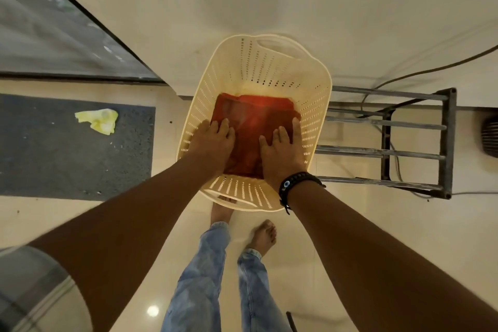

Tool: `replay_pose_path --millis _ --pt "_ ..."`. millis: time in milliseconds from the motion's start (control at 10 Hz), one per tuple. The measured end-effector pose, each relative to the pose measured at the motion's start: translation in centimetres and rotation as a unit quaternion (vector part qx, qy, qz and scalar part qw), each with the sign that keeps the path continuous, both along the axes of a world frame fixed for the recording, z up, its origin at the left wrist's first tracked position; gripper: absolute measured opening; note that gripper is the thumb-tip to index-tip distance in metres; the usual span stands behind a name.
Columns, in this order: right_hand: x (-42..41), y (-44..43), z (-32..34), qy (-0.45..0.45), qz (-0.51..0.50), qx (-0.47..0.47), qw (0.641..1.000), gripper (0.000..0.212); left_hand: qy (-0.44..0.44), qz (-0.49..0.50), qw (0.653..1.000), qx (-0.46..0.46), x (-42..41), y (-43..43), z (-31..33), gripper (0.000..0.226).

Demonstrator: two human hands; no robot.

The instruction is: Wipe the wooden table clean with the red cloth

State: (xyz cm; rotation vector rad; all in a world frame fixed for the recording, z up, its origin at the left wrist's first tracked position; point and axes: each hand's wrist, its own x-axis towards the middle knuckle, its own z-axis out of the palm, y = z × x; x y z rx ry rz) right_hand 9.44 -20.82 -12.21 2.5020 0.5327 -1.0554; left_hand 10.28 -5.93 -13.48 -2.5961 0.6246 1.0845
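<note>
A folded red cloth [253, 121] lies in the bottom of a cream perforated plastic basket [315, 105] that stands on the floor in front of me. Both my hands reach down into the basket. My left hand [213, 143] lies flat on the cloth's left edge, fingers apart. My right hand [283, 148], with a black bracelet at the wrist, presses on the cloth's right side, fingers spread along its edge. Whether either hand grips the cloth I cannot tell. No wooden table is in view.
A grey metal rack [388, 137] stands right of the basket against the wall, with a cable running over it. A dark mat [54, 148] with a crumpled yellow rag [98, 120] lies at left. My bare feet [262, 234] stand on the glossy tiled floor below the basket.
</note>
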Motion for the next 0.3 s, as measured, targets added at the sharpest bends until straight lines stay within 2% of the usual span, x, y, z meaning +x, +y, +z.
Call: replay_pose_path --millis 200,300 --pt "-1.6 -1.7 5.9 -0.088 -0.069 0.182 0.977 0.067 -0.019 0.073 0.994 -0.085 -1.0 -0.6 4.5 0.080" --pt "-3.0 -3.3 10.7 -0.106 -0.123 0.184 0.969 0.073 -0.039 0.061 0.991 -0.115 -1.5 -1.7 8.9 0.078"
